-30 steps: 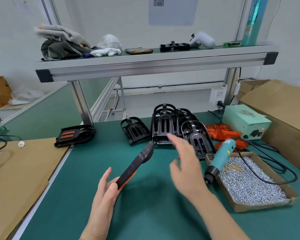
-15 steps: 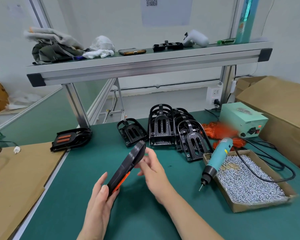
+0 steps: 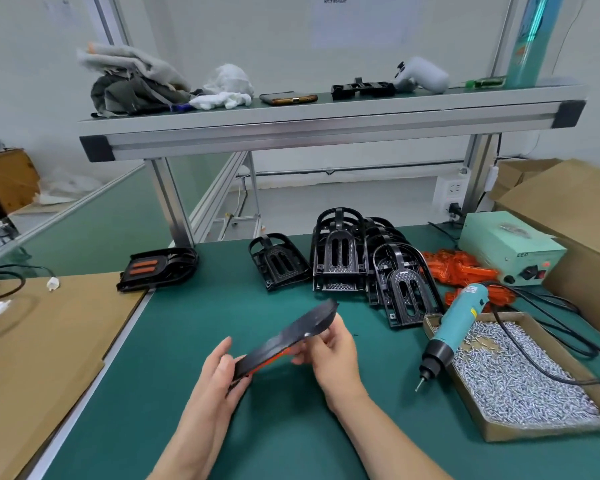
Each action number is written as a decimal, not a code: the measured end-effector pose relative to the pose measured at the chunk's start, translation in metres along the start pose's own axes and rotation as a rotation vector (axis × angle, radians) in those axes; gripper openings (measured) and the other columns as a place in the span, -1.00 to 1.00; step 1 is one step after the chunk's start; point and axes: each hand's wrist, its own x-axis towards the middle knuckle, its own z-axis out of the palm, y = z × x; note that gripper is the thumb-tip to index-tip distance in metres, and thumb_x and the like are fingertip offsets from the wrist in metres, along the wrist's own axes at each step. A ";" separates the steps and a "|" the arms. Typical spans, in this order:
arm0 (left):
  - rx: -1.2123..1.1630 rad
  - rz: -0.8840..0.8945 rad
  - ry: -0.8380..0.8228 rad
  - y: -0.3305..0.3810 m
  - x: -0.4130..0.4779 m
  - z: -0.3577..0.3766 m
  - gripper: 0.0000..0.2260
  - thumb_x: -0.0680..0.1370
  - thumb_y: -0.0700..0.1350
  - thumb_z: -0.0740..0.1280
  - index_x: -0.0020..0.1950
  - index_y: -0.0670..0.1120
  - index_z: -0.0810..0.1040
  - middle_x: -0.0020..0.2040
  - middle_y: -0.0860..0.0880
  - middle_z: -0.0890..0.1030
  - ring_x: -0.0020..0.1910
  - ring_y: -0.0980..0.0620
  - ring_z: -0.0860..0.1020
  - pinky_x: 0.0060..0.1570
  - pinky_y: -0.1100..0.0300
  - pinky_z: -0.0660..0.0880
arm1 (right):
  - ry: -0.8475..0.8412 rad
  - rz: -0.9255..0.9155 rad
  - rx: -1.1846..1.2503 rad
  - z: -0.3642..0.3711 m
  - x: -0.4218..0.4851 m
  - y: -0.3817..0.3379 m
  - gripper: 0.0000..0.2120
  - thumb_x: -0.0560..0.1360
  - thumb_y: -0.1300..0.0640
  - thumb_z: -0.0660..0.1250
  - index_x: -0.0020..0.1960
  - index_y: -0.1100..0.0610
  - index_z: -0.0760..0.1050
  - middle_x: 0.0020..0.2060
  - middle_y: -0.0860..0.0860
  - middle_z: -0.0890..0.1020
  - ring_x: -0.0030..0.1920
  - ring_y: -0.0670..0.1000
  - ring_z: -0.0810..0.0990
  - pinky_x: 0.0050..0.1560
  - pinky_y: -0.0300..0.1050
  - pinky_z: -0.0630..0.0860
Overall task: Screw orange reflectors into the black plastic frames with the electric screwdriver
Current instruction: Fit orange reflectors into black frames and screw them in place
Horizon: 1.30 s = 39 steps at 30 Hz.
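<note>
Both hands hold one black plastic frame [image 3: 293, 336] above the green table [image 3: 174, 341]; an orange reflector shows along its underside. My left hand [image 3: 219, 372] grips its near end and my right hand [image 3: 333, 351] pinches its far part. The teal electric screwdriver [image 3: 456, 325] lies untouched, propped on the rim of the cardboard screw tray [image 3: 551, 431] at the right. Several empty black frames [image 3: 340, 254] stand stacked behind. Loose orange reflectors [image 3: 454, 266] lie beyond the screwdriver. A frame fitted with reflectors [image 3: 156, 268] lies at the left.
A mint-green power box [image 3: 510, 247] and cardboard boxes [image 3: 575, 209] stand at the right, with black cables [image 3: 548, 327] trailing over the tray. A cardboard sheet [image 3: 39, 341] covers the left side. An aluminium shelf [image 3: 326, 119] spans overhead with cloths, a phone and a tool.
My right hand moved in from mid-air and took hold of the frame. The frame tipped from steeply upright to a flatter tilt, held by both hands.
</note>
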 end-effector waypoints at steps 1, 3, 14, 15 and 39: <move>-0.042 -0.028 -0.010 0.003 0.000 0.000 -0.50 0.53 0.12 0.36 0.43 0.03 0.42 0.31 -0.06 0.60 0.35 -0.06 0.52 0.38 -0.03 0.42 | 0.020 0.012 0.008 0.000 0.001 0.001 -0.93 0.61 0.35 0.24 0.00 0.23 0.43 -0.35 0.08 0.67 -0.37 0.07 0.69 -0.40 -0.16 0.56; -0.099 -0.063 -0.060 0.008 0.000 0.000 -0.46 0.53 0.11 0.34 0.47 -0.03 0.38 0.35 -0.16 0.56 0.35 -0.12 0.52 0.36 -0.10 0.45 | 0.065 0.040 0.008 0.001 0.002 0.004 -0.97 0.61 0.32 0.24 0.02 0.23 0.42 -0.30 0.19 0.66 -0.37 0.15 0.70 -0.44 -0.16 0.54; -0.135 -0.296 0.110 0.011 0.022 0.027 -0.77 0.56 -0.21 0.37 0.15 -0.31 0.58 0.03 -0.32 0.68 0.02 -0.19 0.70 -0.18 0.20 0.64 | 0.047 0.089 0.126 0.000 0.004 0.000 -0.91 0.61 0.34 0.25 0.10 0.23 0.40 -0.31 0.13 0.68 -0.30 0.18 0.72 -0.40 -0.20 0.56; -0.160 -0.297 0.120 0.012 0.025 0.031 -0.79 0.57 -0.22 0.35 0.15 -0.30 0.59 0.04 -0.30 0.68 0.00 -0.16 0.70 -0.19 0.22 0.63 | 0.038 0.092 0.129 -0.001 0.004 0.000 -0.91 0.61 0.33 0.26 0.10 0.23 0.40 -0.30 0.14 0.69 -0.29 0.18 0.72 -0.40 -0.20 0.57; -0.179 -0.143 0.579 0.059 0.141 -0.059 -0.87 0.71 -0.23 0.11 0.20 -0.22 0.39 -0.17 -0.19 0.56 -0.54 0.08 0.62 -0.54 0.37 0.49 | -0.185 0.053 -0.210 0.004 -0.001 0.006 -0.85 0.55 0.12 0.38 0.07 0.08 0.45 -0.31 0.03 0.65 -0.35 -0.01 0.66 -0.35 -0.18 0.53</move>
